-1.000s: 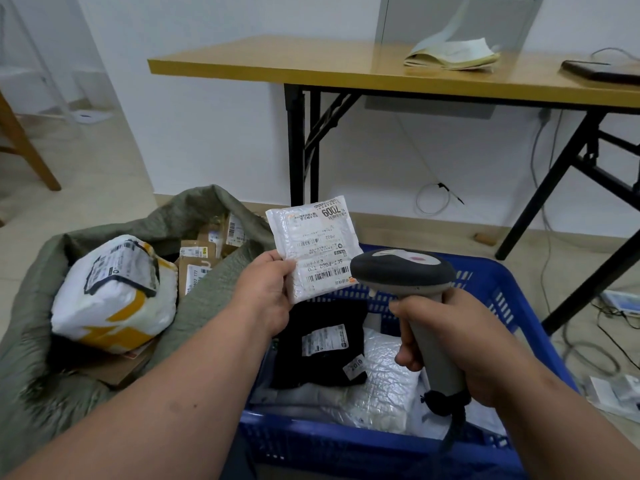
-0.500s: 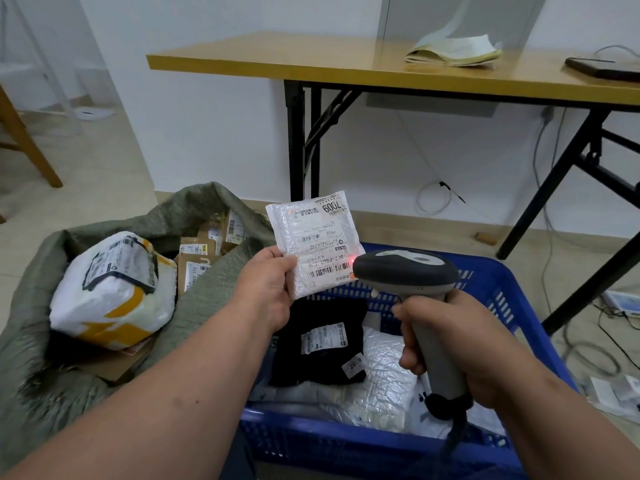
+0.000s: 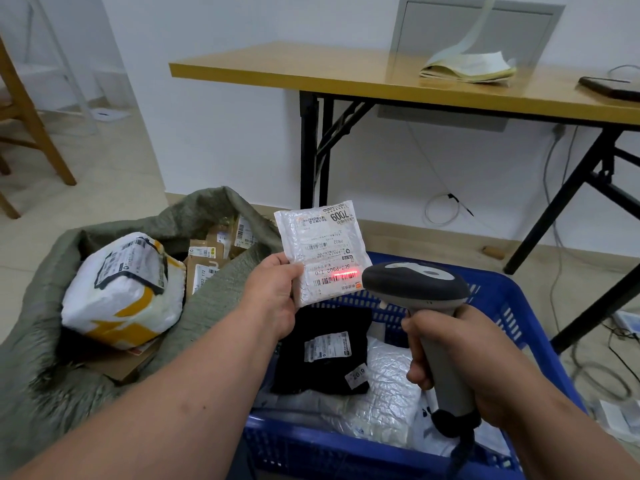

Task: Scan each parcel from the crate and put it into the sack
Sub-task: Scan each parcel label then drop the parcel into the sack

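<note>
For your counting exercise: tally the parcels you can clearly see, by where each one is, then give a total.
Held in the left hand: 1, a white padded parcel
In the blue crate: 2, black and clear bubble-wrap
In the green sack: 3, white-and-yellow and two cardboard
Total: 6

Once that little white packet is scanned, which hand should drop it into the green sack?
The left hand: it already pinches the white packet and is beside the sack; the right hand grips the scanner.
</note>
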Action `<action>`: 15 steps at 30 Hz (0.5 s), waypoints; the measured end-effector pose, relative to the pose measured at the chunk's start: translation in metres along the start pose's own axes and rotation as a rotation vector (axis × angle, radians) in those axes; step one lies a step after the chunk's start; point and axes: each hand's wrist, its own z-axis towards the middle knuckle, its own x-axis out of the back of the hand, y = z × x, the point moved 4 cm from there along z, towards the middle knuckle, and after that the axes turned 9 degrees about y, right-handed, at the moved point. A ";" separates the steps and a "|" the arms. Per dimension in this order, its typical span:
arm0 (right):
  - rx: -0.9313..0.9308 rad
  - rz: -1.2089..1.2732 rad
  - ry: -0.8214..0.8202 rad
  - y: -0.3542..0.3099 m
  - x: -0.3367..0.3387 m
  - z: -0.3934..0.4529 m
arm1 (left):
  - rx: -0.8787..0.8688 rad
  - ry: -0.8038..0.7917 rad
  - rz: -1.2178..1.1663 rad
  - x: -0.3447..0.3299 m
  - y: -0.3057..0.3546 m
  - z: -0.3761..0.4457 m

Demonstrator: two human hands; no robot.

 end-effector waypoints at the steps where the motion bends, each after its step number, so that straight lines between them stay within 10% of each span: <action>1: 0.000 -0.001 0.000 0.000 -0.001 0.001 | -0.001 0.004 0.001 0.001 0.001 -0.001; 15: -0.022 -0.024 -0.010 0.000 -0.047 0.030 | -0.270 0.328 0.097 0.060 0.049 0.001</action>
